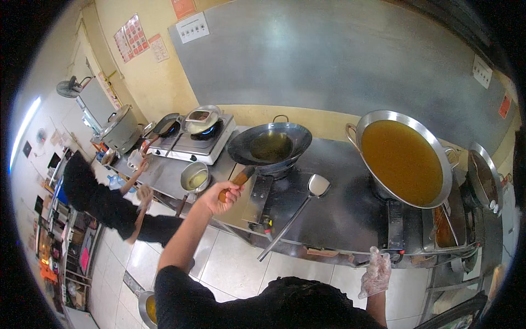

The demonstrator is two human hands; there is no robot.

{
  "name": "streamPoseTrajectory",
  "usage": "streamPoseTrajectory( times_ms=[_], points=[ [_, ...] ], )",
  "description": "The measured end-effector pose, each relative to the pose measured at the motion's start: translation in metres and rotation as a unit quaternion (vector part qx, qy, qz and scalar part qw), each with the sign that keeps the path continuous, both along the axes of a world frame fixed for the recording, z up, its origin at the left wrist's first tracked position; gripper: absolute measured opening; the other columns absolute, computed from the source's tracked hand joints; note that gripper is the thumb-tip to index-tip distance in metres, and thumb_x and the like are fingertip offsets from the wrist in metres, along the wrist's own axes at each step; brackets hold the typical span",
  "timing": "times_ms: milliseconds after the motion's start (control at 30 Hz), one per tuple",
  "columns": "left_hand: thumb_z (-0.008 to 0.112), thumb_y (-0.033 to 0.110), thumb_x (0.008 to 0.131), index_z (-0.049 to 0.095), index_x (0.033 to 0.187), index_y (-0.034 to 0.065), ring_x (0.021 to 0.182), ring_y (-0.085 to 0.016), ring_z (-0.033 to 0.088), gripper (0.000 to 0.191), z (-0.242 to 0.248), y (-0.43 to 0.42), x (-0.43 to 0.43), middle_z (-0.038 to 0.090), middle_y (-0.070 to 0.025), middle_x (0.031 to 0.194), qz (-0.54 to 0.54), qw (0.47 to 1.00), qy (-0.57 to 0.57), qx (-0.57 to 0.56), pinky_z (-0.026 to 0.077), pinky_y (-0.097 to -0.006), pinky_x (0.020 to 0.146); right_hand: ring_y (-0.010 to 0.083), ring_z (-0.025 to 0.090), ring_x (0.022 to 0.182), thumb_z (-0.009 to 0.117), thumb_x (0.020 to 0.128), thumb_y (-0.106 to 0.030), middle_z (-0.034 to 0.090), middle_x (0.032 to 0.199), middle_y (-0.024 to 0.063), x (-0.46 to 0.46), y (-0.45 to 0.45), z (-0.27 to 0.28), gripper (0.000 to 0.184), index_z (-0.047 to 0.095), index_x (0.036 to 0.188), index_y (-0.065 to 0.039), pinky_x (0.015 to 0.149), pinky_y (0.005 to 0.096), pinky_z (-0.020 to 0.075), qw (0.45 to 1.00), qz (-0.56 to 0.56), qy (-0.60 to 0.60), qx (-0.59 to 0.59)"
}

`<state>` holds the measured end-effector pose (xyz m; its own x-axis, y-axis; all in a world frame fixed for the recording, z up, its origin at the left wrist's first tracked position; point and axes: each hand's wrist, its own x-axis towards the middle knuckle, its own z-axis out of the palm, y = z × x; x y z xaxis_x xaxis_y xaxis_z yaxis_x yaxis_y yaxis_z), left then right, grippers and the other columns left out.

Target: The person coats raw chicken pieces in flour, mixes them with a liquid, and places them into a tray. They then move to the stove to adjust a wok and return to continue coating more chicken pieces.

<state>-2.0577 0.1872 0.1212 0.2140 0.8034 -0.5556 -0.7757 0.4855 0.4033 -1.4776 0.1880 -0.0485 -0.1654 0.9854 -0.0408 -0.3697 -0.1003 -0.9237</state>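
Note:
My left hand (224, 197) is closed around the wooden handle of a dark wok (242, 150), which sits on a burner and holds some yellowish liquid. My right hand (376, 273), in a clear plastic glove, is low at the counter's front edge; whether it holds anything cannot be made out. Between my hands, a metal wok spatula (287, 224) lies on the counter with its handle jutting over the front edge. A large two-handled metal pan (400, 162) of brown-orange liquid stands at the right.
A small saucepan (195, 177) stands left of the wok, beside a two-burner gas stove (197, 144) with pans and a blue flame. A co-worker in black (102, 197) is at the far left, hands near a white jug (135, 159). Another wok (483, 177) stands far right.

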Motion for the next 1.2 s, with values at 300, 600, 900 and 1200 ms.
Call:
streamPoseTrajectory(
  times_ms=[300, 600, 900, 1200],
  points=[
    [0.06, 0.008, 0.087, 0.053, 0.115, 0.0069, 0.052, -0.004, 0.042, 0.028, -0.146, 0.02, 0.027, 0.047, 0.0036, 0.07, 0.06, 0.991, 0.005, 0.119, 0.033, -0.0169, 0.044, 0.0094, 0.062, 0.058, 0.042, 0.101, -0.043, 0.063, 0.125, 0.008, 0.008, -0.001, 0.018, 0.047, 0.054, 0.127, -0.006, 0.039, 0.0267, 0.0493, 0.948, 0.006, 0.261, -0.183],
    [0.06, 0.006, 0.085, 0.048, 0.108, 0.0096, 0.053, -0.009, 0.049, 0.027, -0.176, 0.054, 0.089, 0.052, 0.0001, 0.071, 0.159, 0.958, 0.208, 0.115, 0.04, -0.0236, 0.046, 0.01, 0.056, 0.047, 0.042, 0.1, -0.046, 0.068, 0.112, 0.0051, 0.004, -0.002, 0.023, 0.05, 0.052, 0.13, -0.006, 0.033, 0.0278, 0.0447, 0.919, 0.07, 0.313, -0.23],
    [0.061, 0.011, 0.085, 0.05, 0.095, 0.0099, 0.055, -0.01, 0.054, 0.015, -0.137, 0.054, 0.118, 0.054, 0.0004, 0.07, 0.199, 0.915, 0.351, 0.027, 0.045, -0.0253, 0.047, 0.0088, 0.056, 0.049, 0.039, 0.102, -0.044, 0.063, 0.126, 0.0039, 0.008, -0.009, 0.023, 0.05, 0.049, 0.131, -0.005, 0.036, 0.0247, 0.0469, 0.942, 0.03, 0.262, -0.208],
    [0.063, 0.013, 0.09, 0.053, 0.085, 0.0089, 0.057, -0.006, 0.052, 0.011, 0.001, 0.023, 0.089, 0.054, 0.0024, 0.07, 0.102, 0.99, 0.094, 0.024, 0.044, -0.0197, 0.05, 0.0178, 0.065, 0.064, 0.033, 0.103, -0.045, 0.055, 0.138, 0.0045, 0.026, -0.006, 0.003, 0.053, 0.046, 0.136, -0.006, 0.046, 0.0319, 0.0539, 0.9, 0.073, 0.381, -0.199]
  ],
)
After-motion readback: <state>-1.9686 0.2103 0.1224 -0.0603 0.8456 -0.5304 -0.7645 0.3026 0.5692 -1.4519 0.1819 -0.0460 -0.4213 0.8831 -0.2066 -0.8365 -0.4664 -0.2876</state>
